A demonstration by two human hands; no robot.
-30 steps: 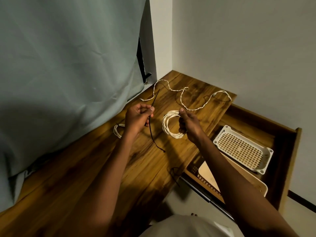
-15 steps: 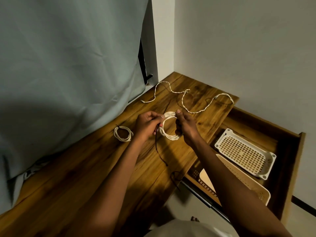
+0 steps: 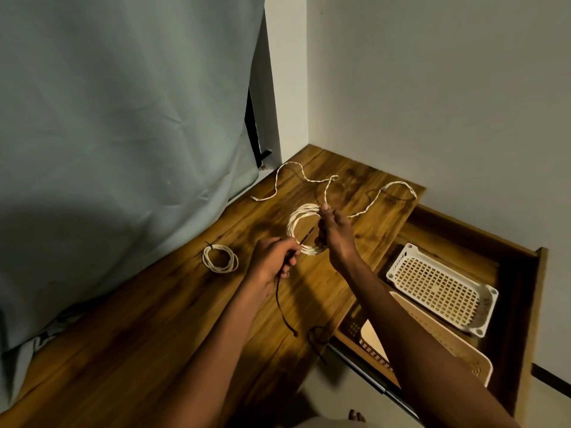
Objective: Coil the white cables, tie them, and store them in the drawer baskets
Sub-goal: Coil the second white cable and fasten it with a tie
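- While right hand [image 3: 335,233] pinches white coil [image 3: 301,230] above counter [image 3: 154,335], left hand [image 3: 273,261] grips black tie [image 3: 282,304] just beside coil.
- Tied coil [image 3: 220,258] lies left of held coil.

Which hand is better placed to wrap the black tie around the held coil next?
Left. The left hand already pinches the black tie right beside the coil, while the right hand grips that coil.

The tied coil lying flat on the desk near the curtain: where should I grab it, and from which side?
Pinch the tied coil across its bundled strands on the near-right arc, coming from above. It lies flat on the desk, so only a top approach fits; the dark tie at its far-left holds the loops together, so any arc should lift whole.
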